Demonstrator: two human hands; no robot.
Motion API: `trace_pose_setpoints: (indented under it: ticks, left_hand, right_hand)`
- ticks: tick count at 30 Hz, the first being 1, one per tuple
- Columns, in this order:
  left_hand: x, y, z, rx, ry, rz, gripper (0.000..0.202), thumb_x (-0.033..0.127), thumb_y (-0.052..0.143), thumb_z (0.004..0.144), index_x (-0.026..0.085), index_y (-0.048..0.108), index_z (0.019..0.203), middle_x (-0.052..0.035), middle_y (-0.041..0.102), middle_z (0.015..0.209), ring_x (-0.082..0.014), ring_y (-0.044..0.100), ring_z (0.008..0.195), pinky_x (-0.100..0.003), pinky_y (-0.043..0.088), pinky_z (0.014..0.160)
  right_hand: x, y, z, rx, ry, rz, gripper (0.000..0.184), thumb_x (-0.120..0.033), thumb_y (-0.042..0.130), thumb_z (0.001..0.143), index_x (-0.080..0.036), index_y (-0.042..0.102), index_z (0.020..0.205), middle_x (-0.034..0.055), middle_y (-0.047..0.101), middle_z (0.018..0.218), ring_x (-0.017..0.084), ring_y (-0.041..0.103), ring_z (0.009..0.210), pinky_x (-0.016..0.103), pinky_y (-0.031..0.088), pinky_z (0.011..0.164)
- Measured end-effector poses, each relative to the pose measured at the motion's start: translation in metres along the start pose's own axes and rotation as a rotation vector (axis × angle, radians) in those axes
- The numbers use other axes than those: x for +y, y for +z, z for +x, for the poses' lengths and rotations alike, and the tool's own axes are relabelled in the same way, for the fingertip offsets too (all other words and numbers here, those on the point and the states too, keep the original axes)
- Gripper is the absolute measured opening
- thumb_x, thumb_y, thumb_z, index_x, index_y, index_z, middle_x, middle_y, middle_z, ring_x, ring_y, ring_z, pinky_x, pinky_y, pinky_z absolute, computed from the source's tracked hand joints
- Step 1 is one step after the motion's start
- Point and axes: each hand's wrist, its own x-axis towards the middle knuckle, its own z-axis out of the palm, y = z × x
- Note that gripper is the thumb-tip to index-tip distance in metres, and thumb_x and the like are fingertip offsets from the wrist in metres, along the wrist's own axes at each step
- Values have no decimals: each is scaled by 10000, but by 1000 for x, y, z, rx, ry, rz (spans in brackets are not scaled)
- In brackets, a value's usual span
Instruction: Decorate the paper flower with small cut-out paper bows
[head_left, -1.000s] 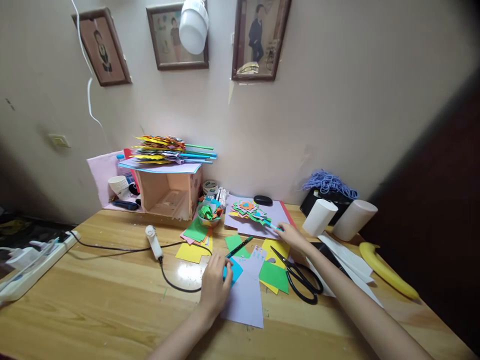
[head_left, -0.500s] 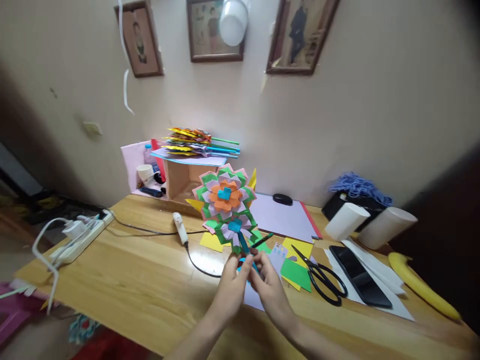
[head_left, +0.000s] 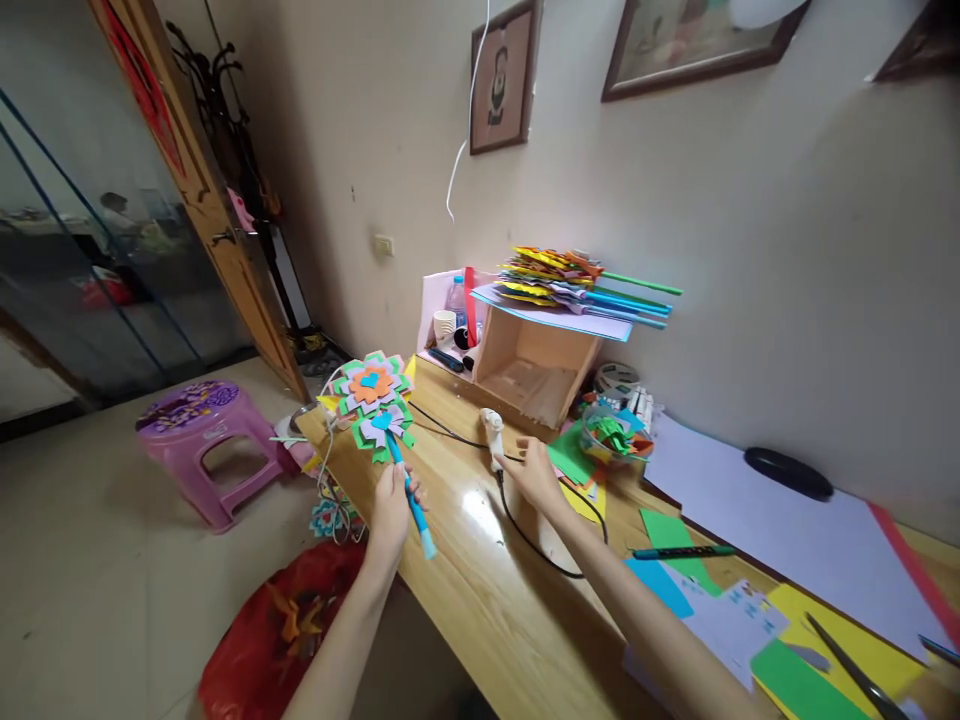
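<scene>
My left hand (head_left: pixel 392 497) is closed round the blue stem of a paper flower (head_left: pixel 373 388). Its layered petals are green, lilac and orange, with blue centres, and they stand above my fist at the table's left edge. The stem's pale blue lower end sticks out below my fingers. My right hand (head_left: pixel 536 473) is open, fingers apart, just right of a white corded hand tool (head_left: pixel 493 437) that looks like a glue gun. Whether a fingertip touches the tool I cannot tell. Its black cord loops across the table under my right forearm.
A wooden box (head_left: pixel 536 370) carries a stack of paper flowers (head_left: pixel 555 275). Right of it are a bowl of paper scraps (head_left: pixel 616 435), coloured sheets, a pen (head_left: pixel 682 552) and scissors (head_left: pixel 851 660). A pink stool (head_left: pixel 225 455) and a red bag (head_left: pixel 262 640) stand on the floor.
My view has swung left. The left hand has carried the flower left, and the right hand has let go of the stem and moved beside the white tool.
</scene>
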Motion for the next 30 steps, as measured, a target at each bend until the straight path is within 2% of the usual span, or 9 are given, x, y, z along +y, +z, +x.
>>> trace_pose_setpoints:
  ticks: [3, 6, 9, 12, 15, 17, 22, 30]
  left_hand:
    - [-14, 1, 2, 39, -8, 1, 415, 596, 478, 726, 191, 390, 710, 100, 295, 505, -40, 296, 363, -147, 242, 345]
    - [-26, 6, -1, 51, -9, 11, 416, 603, 437, 752, 191, 390, 726, 99, 275, 513, -35, 263, 364, -138, 183, 354]
    - [-33, 9, -5, 45, -4, 31, 418, 606, 410, 770, 189, 401, 747, 95, 273, 527, -36, 255, 377, -142, 179, 373]
    - [-39, 10, -9, 22, -7, 61, 397, 580, 409, 790, 184, 423, 765, 87, 286, 544, -41, 264, 400, -150, 190, 390]
    - [-44, 13, -15, -14, -23, 94, 379, 555, 412, 805, 179, 447, 778, 78, 307, 552, -50, 278, 420, -157, 202, 400]
    - [-47, 17, -18, -44, -36, 112, 374, 550, 408, 810, 179, 452, 779, 74, 318, 552, -54, 276, 423, -161, 206, 401]
    - [-46, 26, -23, -87, -42, 143, 370, 543, 384, 822, 183, 450, 768, 65, 338, 563, -62, 284, 433, -170, 220, 408]
    - [-38, 27, -24, -124, -16, 183, 351, 518, 366, 840, 183, 459, 789, 56, 343, 583, -69, 299, 457, -175, 217, 418]
  right_hand:
    - [-7, 27, 24, -29, 11, -29, 319, -358, 579, 693, -114, 553, 896, 152, 625, 886, 270, 596, 849, 328, 437, 705]
    - [-13, 36, 30, -43, -4, -29, 216, -330, 478, 754, -140, 565, 812, 100, 636, 775, 235, 597, 744, 289, 416, 634]
    - [-14, 20, 20, -42, -47, -1, 295, -391, 398, 800, -142, 555, 786, 70, 617, 726, 210, 569, 679, 271, 397, 597]
    - [-18, -14, -4, -58, -102, 52, 367, -481, 389, 811, -151, 548, 776, 31, 580, 675, 174, 527, 622, 252, 387, 571]
    - [-29, -47, -31, -108, -155, 180, 402, -519, 403, 818, -177, 475, 619, 0, 501, 566, 134, 459, 514, 238, 354, 502]
    - [-39, -60, -44, -161, -160, 182, 414, -520, 420, 818, -186, 446, 576, -9, 481, 542, 123, 445, 497, 239, 350, 497]
    - [-51, -65, -55, -200, -110, 160, 403, -517, 448, 799, -186, 473, 570, -21, 445, 520, 132, 459, 510, 256, 365, 506]
    - [-47, -60, -51, -169, -77, 195, 371, -503, 455, 780, -170, 539, 639, -14, 472, 545, 135, 461, 513, 256, 361, 491]
